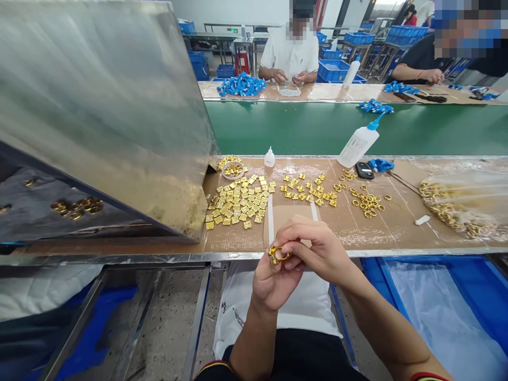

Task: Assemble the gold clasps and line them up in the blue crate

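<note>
"Where do we have the gold ring?"

"Between both our hands, at the near edge of the tabletop. Our left hand grips its squarish head from below; our right hand pinches the hoop between thumb and finger."

"Why use both?"

"It's a small piece, so we judge that one hand steadies it while the other controls its angle. The exact fingertip contact is partly hidden."

"And the layout?"

"Square gold pieces spread toward the left edge, mostly side by side, presumably so we can pick up singles. Loose gold hoops lie right of the middle, probably grouped apart to avoid mixing."

"What about the bottles?"

"The small white bottle stands at the far edge, likely out of our elbows' way. The larger bottle leans there too, farther right."

"And the clear bag?"

"By the right edge, holding more gold pieces together, we think, against scattering."
</note>
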The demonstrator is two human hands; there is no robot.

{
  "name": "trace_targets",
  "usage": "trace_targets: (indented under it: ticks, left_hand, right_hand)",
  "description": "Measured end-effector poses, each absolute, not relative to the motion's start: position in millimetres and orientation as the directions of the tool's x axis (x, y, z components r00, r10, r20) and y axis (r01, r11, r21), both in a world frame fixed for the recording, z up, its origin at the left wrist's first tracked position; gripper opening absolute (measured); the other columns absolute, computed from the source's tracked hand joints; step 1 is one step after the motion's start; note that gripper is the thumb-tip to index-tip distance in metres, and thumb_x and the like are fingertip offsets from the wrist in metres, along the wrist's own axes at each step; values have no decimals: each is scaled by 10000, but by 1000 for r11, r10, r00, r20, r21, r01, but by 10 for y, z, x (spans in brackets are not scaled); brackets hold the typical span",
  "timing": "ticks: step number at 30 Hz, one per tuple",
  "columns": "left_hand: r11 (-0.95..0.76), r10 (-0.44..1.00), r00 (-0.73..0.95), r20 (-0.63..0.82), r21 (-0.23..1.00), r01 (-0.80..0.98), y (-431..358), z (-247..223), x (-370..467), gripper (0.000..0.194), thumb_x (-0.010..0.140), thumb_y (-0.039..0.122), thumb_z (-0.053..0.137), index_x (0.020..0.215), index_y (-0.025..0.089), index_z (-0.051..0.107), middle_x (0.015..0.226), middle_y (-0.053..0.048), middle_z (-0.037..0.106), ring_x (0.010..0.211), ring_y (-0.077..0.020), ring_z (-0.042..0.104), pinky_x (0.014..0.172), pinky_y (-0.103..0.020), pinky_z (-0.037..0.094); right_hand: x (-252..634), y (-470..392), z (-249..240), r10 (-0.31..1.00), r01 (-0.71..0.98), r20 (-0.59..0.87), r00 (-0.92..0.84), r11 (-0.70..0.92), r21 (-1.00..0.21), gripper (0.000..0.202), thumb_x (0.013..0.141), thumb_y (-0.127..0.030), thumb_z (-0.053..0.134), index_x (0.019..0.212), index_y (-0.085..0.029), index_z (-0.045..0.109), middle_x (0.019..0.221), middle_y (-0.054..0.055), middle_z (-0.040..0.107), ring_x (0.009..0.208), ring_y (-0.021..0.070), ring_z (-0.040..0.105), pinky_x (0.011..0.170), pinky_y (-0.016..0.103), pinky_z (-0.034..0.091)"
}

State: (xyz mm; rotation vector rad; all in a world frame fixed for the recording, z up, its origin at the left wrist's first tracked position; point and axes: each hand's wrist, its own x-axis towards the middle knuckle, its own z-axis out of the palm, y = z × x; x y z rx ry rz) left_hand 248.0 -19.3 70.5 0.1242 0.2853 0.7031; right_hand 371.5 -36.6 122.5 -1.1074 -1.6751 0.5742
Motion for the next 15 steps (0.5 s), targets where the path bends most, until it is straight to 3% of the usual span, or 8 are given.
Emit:
trace_targets:
  ticks: [10,15]
  left_hand:
    - [747,664,721,-197,208,-631,-202,698,2450,466,526,223,968,687,183,533,716,53,463,606,-78,341,642,-265,358]
    - [728,683,703,-197,264,-633,-203,676,2447,466,549,269,950,688,195,511,719,44,433,623,-98,330,649,-288,353]
  right_hand:
    - [3708,-349,1235,872,393,483,-83,474,-788,167,1000,-240,608,881,-212,722,823,15,719,790,147,656,739,293,533]
    - [3692,-324,1226,885,321,459,-80,459,-828,195,1000,-322,617,886,-210,730,826,22,723,789,144,667,739,289,555]
